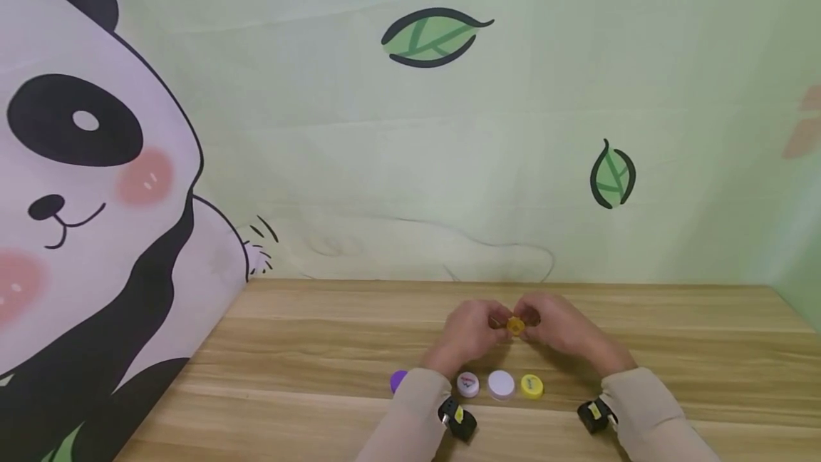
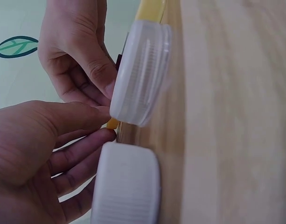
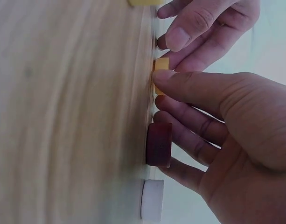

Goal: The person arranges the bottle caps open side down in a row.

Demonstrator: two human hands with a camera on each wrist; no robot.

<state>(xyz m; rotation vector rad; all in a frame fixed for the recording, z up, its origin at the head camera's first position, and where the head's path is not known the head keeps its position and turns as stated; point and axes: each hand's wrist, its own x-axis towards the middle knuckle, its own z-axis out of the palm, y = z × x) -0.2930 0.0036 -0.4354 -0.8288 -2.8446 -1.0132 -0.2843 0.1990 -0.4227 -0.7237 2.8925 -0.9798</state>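
A small orange bottle cap [image 1: 516, 326] is between my two hands toward the back of the table. My left hand [image 1: 473, 328] holds its left edge by thumb and finger, and the orange side [image 2: 112, 123] peeks out there in the left wrist view. From the other side my right hand [image 1: 556, 323] pinches it, with the thumb pressed against the orange face [image 3: 160, 87]. A dark red cap [image 3: 159, 144] and a white cap [image 3: 153, 200] stand by the lower fingers of the right hand; that hand hides both in the head view.
Nearer me, caps form a row on the wooden table [image 1: 308, 348]: a purple cap [image 1: 398, 380] partly behind my left sleeve, a printed white cap [image 1: 468, 384], a larger white cap [image 1: 501, 383] and a yellow cap [image 1: 532, 386]. A printed cloth backdrop [image 1: 321, 127] rises behind the table.
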